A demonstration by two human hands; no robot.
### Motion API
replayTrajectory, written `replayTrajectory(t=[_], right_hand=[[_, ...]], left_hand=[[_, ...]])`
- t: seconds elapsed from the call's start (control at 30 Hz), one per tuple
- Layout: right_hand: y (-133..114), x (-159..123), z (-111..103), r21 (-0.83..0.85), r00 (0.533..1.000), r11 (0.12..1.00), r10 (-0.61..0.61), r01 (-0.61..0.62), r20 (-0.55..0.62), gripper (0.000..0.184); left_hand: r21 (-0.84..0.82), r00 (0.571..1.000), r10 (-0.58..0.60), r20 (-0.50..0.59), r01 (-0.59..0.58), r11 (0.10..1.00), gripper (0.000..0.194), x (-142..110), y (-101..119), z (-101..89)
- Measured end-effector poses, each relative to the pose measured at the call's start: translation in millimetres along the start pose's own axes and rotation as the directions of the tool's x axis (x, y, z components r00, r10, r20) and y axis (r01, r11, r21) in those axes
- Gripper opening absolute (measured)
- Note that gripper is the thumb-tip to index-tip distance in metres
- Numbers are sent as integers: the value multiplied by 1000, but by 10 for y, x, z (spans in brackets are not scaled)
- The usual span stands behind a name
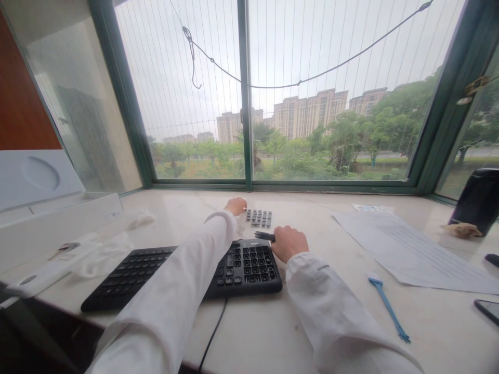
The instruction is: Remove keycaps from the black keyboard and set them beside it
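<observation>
My left hand reaches far forward, its fingers curled in at the left edge of a group of loose keycaps. What its fingertips pinch, if anything, is too small to make out. The keycaps lie in rows behind the black keyboard. At the keyboard's top right corner, my right hand is closed around a short black pen-like tool, which points left. On the number pad, squares with small lighter centres show, as if bare of caps. My left forearm covers the keyboard's middle.
A blue plastic tool and printed paper lie to the right. A black object stands by the window; a phone is at the right edge. An open white box and clear plastic wrap occupy the left. The keyboard cable runs towards me.
</observation>
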State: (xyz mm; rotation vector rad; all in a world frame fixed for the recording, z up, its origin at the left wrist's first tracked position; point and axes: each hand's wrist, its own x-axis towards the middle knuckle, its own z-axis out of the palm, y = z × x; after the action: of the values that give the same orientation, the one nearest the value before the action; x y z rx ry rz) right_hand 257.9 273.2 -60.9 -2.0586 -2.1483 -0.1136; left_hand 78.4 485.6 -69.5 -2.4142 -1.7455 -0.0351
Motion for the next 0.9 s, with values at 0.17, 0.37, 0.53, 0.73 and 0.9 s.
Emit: replayTrajectory(t=[0.17, 0.37, 0.53, 0.73, 0.9], right_hand=[[21, 13, 8, 18, 1000, 1000, 1, -1, -10, 26], [66, 45, 23, 23, 998, 999, 31, -29, -55, 25], [76, 54, 19, 88, 992, 996, 44, -34, -122, 24], [80, 60, 30, 299, 964, 952, 23, 59, -264, 19], [-111, 20, -58, 844, 966, 512, 94, 162, -242, 30]], left_hand=[[-5, 1000, -6, 1, 6, 1000, 24, -19, 3, -24], [-30, 998, -45, -34, 44, 999, 28, -171, -81, -197], [-82, 989, -133, -62, 128, 988, 24, -636, -158, -471], [-263, 956, -210, -202, 154, 953, 19, -1761, -55, -724], [-402, 890, -225, -396, 52, 914, 26, -2805, 289, -702]])
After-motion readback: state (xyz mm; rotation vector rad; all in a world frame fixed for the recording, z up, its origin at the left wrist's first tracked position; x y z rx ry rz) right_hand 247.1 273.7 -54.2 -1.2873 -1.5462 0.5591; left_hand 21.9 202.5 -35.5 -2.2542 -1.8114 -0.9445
